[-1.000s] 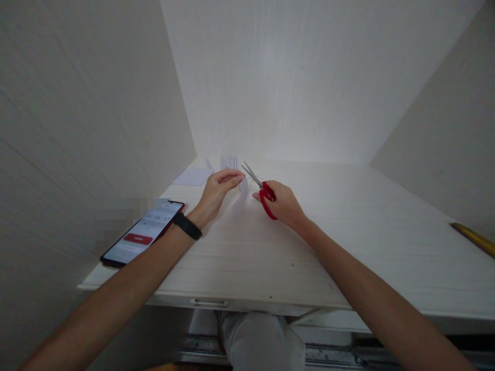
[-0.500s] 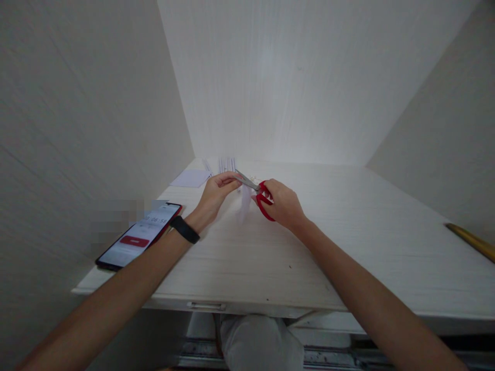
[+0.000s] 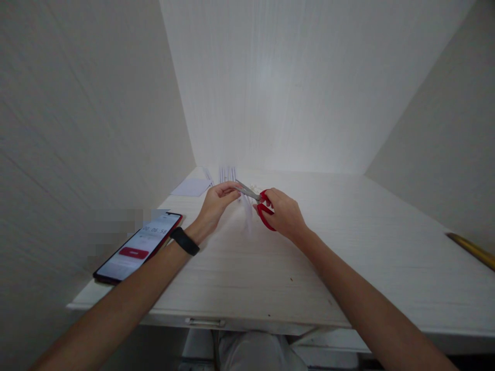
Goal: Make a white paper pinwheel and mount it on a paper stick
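Note:
My right hand (image 3: pixel 284 212) is closed around the red handles of a pair of scissors (image 3: pixel 249 191). The metal blades point left toward my left hand (image 3: pixel 221 202) and look slightly parted. Between the thumb and fingers of my left hand is a thin white paper strip (image 3: pixel 247 214), hanging down under the blades. Its upper end is hidden by the fingers and the scissors. Small pale scraps (image 3: pixel 254 187) lie on the table just behind the scissors.
A phone (image 3: pixel 139 247) with a timer showing lies left of my left wrist. White paper sheets (image 3: pixel 191 187) and several narrow strips (image 3: pixel 227 173) rest at the back left. A gold-coloured object (image 3: pixel 469 250) is at the right edge. Walls enclose the white table (image 3: pixel 348 247).
The whole view has shifted, so the table and both hands appear slightly lower. The hands keep nearly the same pose, and the hanging paper strip has swung a little to the right.

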Demonstrator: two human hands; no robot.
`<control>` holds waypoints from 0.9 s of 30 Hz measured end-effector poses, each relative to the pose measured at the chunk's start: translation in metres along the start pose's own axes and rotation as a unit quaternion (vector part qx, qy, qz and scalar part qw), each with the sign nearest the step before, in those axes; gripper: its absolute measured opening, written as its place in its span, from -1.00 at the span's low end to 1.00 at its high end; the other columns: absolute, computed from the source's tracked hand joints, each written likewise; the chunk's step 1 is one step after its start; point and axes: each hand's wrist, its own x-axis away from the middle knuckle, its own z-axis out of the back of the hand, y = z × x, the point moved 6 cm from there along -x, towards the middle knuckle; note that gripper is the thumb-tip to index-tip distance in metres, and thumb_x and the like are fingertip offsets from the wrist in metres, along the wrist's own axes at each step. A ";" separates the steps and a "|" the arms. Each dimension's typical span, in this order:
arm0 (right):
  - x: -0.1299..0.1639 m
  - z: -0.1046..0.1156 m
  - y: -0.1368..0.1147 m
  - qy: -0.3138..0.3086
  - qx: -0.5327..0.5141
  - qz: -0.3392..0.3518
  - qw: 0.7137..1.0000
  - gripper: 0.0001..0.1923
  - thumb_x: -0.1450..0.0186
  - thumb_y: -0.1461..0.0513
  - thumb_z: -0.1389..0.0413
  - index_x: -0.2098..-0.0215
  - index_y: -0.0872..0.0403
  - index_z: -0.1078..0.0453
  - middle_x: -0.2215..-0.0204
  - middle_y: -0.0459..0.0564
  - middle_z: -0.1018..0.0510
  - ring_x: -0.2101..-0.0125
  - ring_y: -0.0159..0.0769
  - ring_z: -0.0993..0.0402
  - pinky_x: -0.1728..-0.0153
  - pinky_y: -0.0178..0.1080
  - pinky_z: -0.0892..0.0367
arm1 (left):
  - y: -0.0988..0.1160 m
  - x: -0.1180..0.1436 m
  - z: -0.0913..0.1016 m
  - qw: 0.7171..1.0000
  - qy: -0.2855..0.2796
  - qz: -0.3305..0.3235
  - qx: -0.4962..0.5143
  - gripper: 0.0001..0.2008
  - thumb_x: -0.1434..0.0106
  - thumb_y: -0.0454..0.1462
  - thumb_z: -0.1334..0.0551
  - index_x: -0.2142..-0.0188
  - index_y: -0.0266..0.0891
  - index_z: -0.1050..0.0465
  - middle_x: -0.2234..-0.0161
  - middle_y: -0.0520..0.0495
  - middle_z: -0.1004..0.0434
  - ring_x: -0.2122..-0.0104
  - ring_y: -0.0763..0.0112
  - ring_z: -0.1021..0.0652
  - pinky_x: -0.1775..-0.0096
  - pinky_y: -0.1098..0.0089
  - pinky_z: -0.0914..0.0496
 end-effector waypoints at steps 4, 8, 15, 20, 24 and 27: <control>0.000 0.000 0.000 0.003 0.003 0.004 1.000 -0.80 -0.27 0.12 -0.05 0.29 0.11 -0.30 0.36 0.01 -0.47 0.34 -0.30 -0.36 0.39 -0.30 -0.16 | -0.001 0.000 0.000 1.000 0.001 0.002 -0.003 -0.92 0.03 -0.33 -0.28 0.46 -0.25 -0.51 0.44 0.00 -0.52 0.40 0.43 -0.46 0.35 0.45 -0.28; 0.000 -0.001 0.001 -0.002 0.007 0.003 1.000 -0.80 -0.27 0.12 -0.05 0.28 0.10 -0.30 0.35 0.00 -0.47 0.33 -0.30 -0.36 0.38 -0.30 -0.15 | -0.003 -0.001 0.001 1.000 0.008 0.011 0.002 -0.91 0.06 -0.34 -0.29 0.46 -0.24 -0.51 0.47 0.03 -0.51 0.42 0.45 -0.45 0.36 0.46 -0.28; -0.002 0.000 0.003 -0.016 0.010 -0.003 1.000 -0.82 -0.26 0.14 -0.07 0.26 0.09 -0.31 0.34 0.01 -0.48 0.32 -0.29 -0.36 0.39 -0.29 -0.15 | -0.003 -0.001 0.001 1.000 0.007 0.006 -0.016 -0.93 0.05 -0.33 -0.27 0.48 -0.26 -0.49 0.46 0.00 -0.52 0.42 0.44 -0.46 0.37 0.45 -0.28; -0.002 0.000 0.003 -0.024 0.014 -0.005 1.000 -0.83 -0.23 0.17 -0.10 0.27 0.10 -0.31 0.34 0.01 -0.48 0.34 -0.29 -0.36 0.39 -0.29 -0.14 | -0.005 -0.001 0.003 1.000 0.017 0.015 -0.008 -0.92 0.06 -0.33 -0.28 0.48 -0.25 -0.49 0.48 0.03 -0.51 0.44 0.45 -0.45 0.39 0.46 -0.28; -0.002 0.001 0.004 -0.023 0.016 -0.010 1.000 -0.84 -0.22 0.18 -0.11 0.27 0.09 -0.31 0.35 -0.01 -0.48 0.34 -0.30 -0.36 0.41 -0.30 -0.13 | -0.007 -0.001 0.003 1.000 0.009 0.015 -0.013 -0.92 0.04 -0.33 -0.27 0.47 -0.25 -0.50 0.46 0.02 -0.52 0.43 0.45 -0.45 0.37 0.46 -0.28; -0.003 0.002 0.004 -0.024 0.018 -0.011 0.999 -0.84 -0.23 0.17 -0.10 0.28 0.09 -0.31 0.36 -0.01 -0.47 0.35 -0.31 -0.35 0.42 -0.30 -0.12 | -0.006 -0.001 0.001 1.000 -0.006 0.012 -0.016 -0.92 0.02 -0.33 -0.26 0.46 -0.26 -0.51 0.44 0.00 -0.53 0.42 0.46 -0.45 0.34 0.45 -0.29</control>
